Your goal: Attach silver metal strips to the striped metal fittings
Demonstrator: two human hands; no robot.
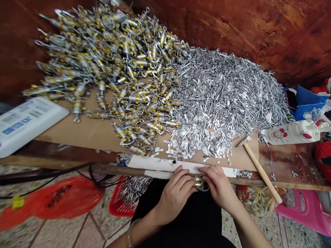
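Note:
At the table's front edge, above my lap, a small silver metal fitting with yellow bands (199,185) sits between my two hands. My left hand (177,191) is closed, its fingers bent around the fitting's left side. From the right, my right hand (218,184) pinches the fitting with curled fingers, which partly hide it. Just beyond the hands runs a white strip (144,163) along the edge. Small flat metal plates with holes (190,141) lie loose on brown cardboard (100,132) in front of me.
A heap of similar yellow-banded fittings (111,51) rises at the back left, beside a large pile of metal pins and plates (224,86). A hammer (261,168) overhangs the edge near a white bottle (287,133). Left lies a white package (28,120); below stands a red basket (117,203).

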